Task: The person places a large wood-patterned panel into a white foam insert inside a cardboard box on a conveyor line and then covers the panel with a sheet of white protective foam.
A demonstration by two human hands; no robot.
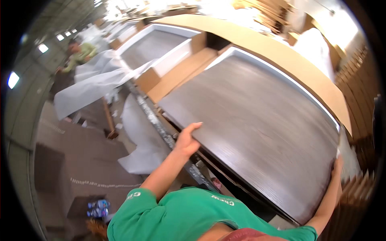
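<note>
A large dark grey-brown wood-grain panel (pixel 257 120) lies tilted in front of me, its far side against a white foam lining (pixel 287 74) in an open cardboard box. My left hand (pixel 187 141) grips the near left edge, thumb on top and the other fingers hidden beneath. On the panel's right edge, near the far corner, my right hand (pixel 337 165) is holding on; most of its fingers are hidden. The panel's near edge stands out beyond the box, close to my green shirt.
Left of the panel, a second box holds a similar grey panel (pixel 155 46) with white foam around it. Translucent wrapping sheet (pixel 90 86) drapes off that box. Stacked cardboard (pixel 360 92) stands at right. A person in a light green top (pixel 83 52) is at far left.
</note>
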